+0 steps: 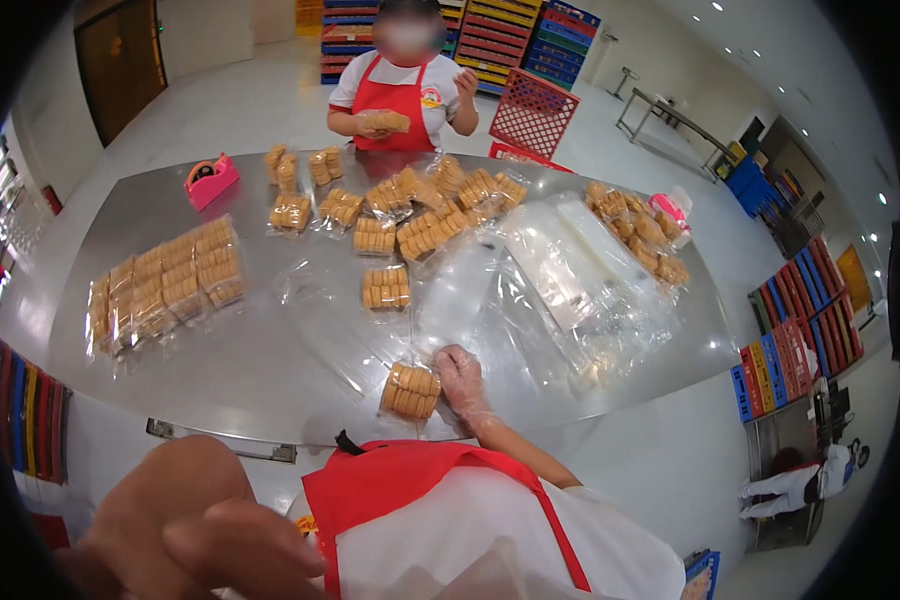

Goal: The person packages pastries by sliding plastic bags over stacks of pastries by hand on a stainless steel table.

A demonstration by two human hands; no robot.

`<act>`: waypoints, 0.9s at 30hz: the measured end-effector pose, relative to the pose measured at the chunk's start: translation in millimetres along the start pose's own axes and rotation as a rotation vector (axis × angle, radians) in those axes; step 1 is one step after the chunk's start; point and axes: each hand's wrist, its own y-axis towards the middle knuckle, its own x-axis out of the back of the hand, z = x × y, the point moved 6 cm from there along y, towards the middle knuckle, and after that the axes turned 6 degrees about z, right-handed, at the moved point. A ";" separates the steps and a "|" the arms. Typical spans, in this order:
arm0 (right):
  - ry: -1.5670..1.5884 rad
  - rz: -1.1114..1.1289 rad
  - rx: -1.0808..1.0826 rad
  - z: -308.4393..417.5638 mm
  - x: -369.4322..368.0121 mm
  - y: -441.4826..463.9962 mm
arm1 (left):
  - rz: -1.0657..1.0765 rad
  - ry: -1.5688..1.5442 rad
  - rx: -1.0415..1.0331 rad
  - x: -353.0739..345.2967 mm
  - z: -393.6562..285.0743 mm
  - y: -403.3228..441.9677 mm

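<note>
My right hand (461,382), in a clear glove, rests closed on the steel table, right beside a bag of round biscuits (410,391) near the front edge. What its fingers press on is too small to tell. Large and blurred at the lower left, my left hand (210,520) is close to the camera, off the table; its grip is unclear. Beyond the right hand lie clear empty bags (457,290) and another biscuit bag (385,288). More filled bags (432,232) sit loosely grouped toward the far side.
Rows of packed biscuits (175,275) lie at the table's left. A pink tape dispenser (210,181) stands behind them. Flat plastic bags (555,270) and a biscuit pile (635,228) are at the right. Across the table (270,395), a person (395,95) holds a biscuit bag.
</note>
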 end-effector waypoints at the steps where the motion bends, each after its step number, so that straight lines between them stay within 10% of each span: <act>1: 0.001 0.000 -0.012 7.2 0.9 -0.6 | 0.148 -0.074 -0.044 0.1 2.9 -9.1; 8: 0.019 0.008 -0.018 8.9 1.7 -0.7 | 0.216 -0.731 -0.734 53.4 -27.4 -89.8; 11: 0.003 0.023 -0.060 7.4 2.7 -0.7 | -0.375 -0.442 -0.898 79.2 -8.9 -121.7; 15: 0.217 0.099 -0.108 16.8 -5.6 5.4 | -0.970 -0.292 -0.286 123.9 121.1 -167.8; 18: 0.261 0.161 -0.009 58.4 -13.0 9.6 | -0.872 0.092 0.412 109.7 241.8 -138.3; 22: 0.213 0.177 0.059 127.5 -11.0 19.5 | -0.559 0.561 0.547 68.3 311.7 -104.0; 27: 0.405 0.162 0.086 133.9 -17.1 20.9 | -0.757 -0.023 0.621 62.5 332.9 -107.3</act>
